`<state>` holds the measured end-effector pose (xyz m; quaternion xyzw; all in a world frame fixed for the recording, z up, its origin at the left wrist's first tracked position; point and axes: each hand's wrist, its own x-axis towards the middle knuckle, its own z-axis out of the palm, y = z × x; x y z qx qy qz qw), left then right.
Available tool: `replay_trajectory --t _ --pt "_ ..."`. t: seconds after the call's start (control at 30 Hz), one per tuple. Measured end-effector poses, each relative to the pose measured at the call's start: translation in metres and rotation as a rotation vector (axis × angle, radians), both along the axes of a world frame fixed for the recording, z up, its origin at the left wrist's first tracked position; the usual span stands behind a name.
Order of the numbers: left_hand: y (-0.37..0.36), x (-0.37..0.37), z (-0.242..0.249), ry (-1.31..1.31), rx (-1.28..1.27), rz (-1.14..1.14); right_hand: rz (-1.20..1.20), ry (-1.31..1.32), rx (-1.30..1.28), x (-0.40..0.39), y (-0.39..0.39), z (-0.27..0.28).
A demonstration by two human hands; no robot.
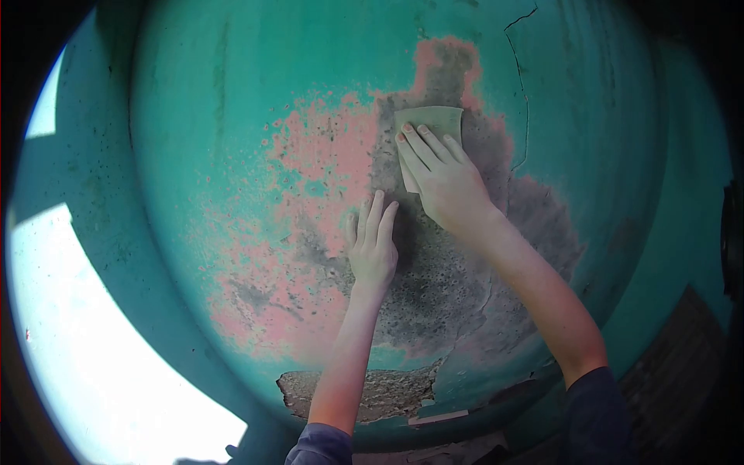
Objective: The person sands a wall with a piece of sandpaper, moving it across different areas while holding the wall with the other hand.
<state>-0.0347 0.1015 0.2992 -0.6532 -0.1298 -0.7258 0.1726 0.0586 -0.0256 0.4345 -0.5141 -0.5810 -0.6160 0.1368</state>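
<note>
A sheet of sandpaper point(440, 118), pale grey-green, lies against the worn wall point(434, 302). My right hand point(451, 182) presses on it with fingers laid along its face, holding it to the surface. The sheet's lower left part shows as a lighter flap beside the palm. Lower and to the left, my left hand point(373, 246) rests on the wall, fingers stretched out and nothing in them. Around both hands the green paint gives way to a pink layer point(325, 147) and rough grey patches. Dust whitens both hands.
Broken plaster exposes a rough hole point(380, 391) low on the wall, with a light strip point(438, 418) beside it. A thin crack point(527, 101) runs down at the upper right. Bright sunlight point(85, 333) falls at the left. A dark round object point(731, 240) shows at the right edge.
</note>
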Motion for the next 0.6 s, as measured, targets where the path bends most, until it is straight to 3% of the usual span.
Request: replay_trajectory --t 0.17,0.33,0.43,0.6 --pt "0.001 -0.002 0.002 0.025 -0.017 -0.086 -0.006 -0.065 0.058 -0.020 0.024 0.044" --pt "0.000 -0.003 0.001 0.018 -0.015 -0.138 -0.003 -0.033 -0.027 -0.018 0.007 0.000" --pt "0.000 -0.002 0.002 0.025 -0.027 -0.098 -0.018 -0.035 -0.015 -0.023 0.006 0.000" --pt "0.001 -0.005 0.005 0.028 -0.035 -0.157 -0.014 -0.095 0.055 -0.032 0.032 0.047"
